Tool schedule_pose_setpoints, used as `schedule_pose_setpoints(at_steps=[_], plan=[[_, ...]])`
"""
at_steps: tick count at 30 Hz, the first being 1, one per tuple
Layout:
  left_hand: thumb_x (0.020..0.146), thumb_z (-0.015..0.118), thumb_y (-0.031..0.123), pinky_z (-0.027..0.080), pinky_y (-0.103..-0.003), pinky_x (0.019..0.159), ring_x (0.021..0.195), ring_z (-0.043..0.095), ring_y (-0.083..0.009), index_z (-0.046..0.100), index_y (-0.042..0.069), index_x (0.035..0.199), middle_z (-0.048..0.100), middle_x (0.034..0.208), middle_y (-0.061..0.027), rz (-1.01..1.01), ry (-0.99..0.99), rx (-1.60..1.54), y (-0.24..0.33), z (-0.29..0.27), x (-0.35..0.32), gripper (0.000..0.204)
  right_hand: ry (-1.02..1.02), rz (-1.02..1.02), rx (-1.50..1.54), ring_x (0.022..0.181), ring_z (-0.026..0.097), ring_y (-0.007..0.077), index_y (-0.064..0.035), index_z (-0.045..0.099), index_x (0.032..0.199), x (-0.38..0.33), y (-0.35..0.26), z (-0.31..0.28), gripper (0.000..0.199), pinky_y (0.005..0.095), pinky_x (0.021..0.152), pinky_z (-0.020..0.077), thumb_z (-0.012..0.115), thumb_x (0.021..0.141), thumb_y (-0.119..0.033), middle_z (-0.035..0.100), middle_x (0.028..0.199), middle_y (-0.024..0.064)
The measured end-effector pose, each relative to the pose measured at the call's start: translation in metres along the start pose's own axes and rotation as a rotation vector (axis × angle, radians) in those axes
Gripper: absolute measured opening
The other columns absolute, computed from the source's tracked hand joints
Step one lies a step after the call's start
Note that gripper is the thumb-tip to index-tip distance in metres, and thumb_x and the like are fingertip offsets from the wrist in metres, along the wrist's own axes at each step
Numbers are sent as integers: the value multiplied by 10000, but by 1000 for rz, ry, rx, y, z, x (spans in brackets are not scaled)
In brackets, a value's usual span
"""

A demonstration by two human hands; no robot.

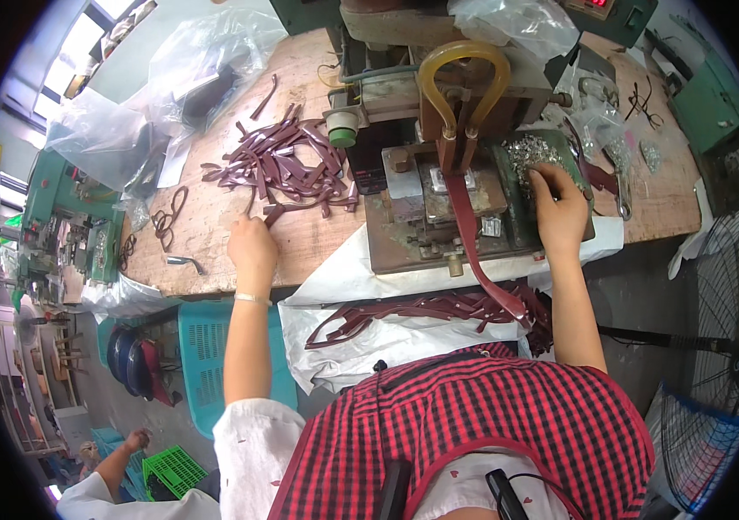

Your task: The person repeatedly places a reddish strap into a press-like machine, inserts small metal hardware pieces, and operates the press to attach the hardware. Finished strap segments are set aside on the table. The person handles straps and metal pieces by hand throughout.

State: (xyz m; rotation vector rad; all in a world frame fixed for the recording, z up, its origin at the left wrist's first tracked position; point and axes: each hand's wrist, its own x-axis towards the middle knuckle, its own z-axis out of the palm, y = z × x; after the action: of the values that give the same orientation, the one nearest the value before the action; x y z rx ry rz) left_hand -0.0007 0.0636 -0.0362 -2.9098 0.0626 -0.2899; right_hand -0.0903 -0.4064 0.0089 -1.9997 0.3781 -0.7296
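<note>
Near you, many dark red strips (413, 310), too tangled to count, lie on one white sheet (298, 342). One red strip (467, 227) sits in one machine (413, 208), its long side running down toward you, leaning right. Your left hand (253, 247) bends by one strip heap (287, 169) on the worktop (205, 221), your right hand (560, 206) by many silver bits (532, 154); I can't tell if either pinches anything.

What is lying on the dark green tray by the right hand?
Small shiny metal pieces lie toward the far end of the tray; whatever the right hand covers cannot be seen.
</note>
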Motion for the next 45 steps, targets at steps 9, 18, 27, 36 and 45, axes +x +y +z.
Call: schedule_pose_setpoints(at_steps=[9, 18, 27, 36, 45], plan=[[994, 632, 56, 485, -285, 435, 549, 657, -129, 637, 72, 1336, 684, 734, -79, -252, -63, -1374, 31, -63, -5, 342, -31, -90, 105, 1004, 673, 144, 4, 729, 1091, -13, -45, -24, 171, 279, 919, 503, 612, 971, -31, 749, 1052, 76], [1054, 580, 134, 463, -228, 641, 788, 662, -141, 687, -36, 1138, 718, 1021, -103, -222, 207, -1632, 87, -124, -16, 218, -202, -40, 577, 917, 682, 132, 42, 550, 1260, -13, -97, 40, 402, 259, 844, 516, 683, 883, 9, 725, 977, 91], [999, 624, 13, 528, -268, 674, 756, 662, -160, 688, -84, 1009, 732, 928, -155, 438, 626, -1433, 131, -217, 0, 117, -311, -16, 494, 1072, 649, 187, 38, 406, 1474, -36, -143, 20, 555, 316, 994, 478, 591, 951, 7, 694, 1128, 148], [753, 866, 68, 476, -278, 493, 613, 659, -153, 744, 84, 965, 757, 953, -88, 984, 818, -876, 190, -178, -33, 246, 14, -289, -644, 1349, 506, 412, -90, 762, 1074, 4, -2, -14, 260, 476, 1105, 432, 755, 821, -146, 617, 1337, 233], [761, 863, 87, 463, -269, 480, 593, 637, -153, 745, 85, 975, 757, 947, -85, 975, 857, -906, 190, -171, -32, 244, 85, -540, -453, 1131, 622, 336, -103, 738, 932, 29, 7, 18, 155, 447, 877, 529, 770, 788, -147, 679, 1116, 123]])
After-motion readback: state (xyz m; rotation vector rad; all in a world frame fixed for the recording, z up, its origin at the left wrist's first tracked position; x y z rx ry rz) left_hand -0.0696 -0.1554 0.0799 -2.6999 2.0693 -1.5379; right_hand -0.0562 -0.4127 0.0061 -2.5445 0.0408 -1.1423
